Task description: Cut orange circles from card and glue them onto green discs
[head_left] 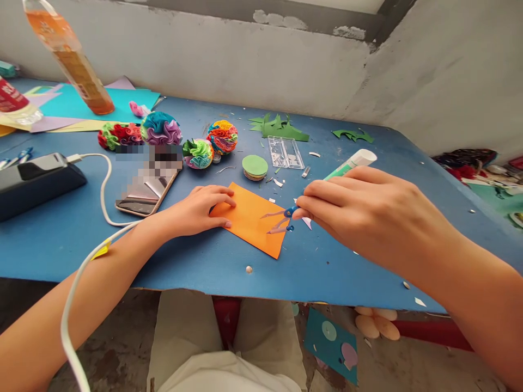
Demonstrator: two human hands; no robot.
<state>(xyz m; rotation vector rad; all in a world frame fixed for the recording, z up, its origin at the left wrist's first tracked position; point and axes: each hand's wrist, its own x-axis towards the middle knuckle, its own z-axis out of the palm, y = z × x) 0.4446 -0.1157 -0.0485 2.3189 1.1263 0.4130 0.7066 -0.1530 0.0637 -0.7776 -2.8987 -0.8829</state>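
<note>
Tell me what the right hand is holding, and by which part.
The right hand holds a blue drawing compass by its top end, legs free.

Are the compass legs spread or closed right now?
Spread. The compass in the right hand shows its two legs parted, with orange paper visible between their tips.

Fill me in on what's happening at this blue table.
Someone's left hand rests on the left end of an orange sheet, while the right hand holds a blue-hinged compass over the other end. Whether its tips touch the paper can't be told. A stack of paper discs, the top one green, sits just beyond the sheet, and ruffled multicoloured balls lie farther back.
</note>
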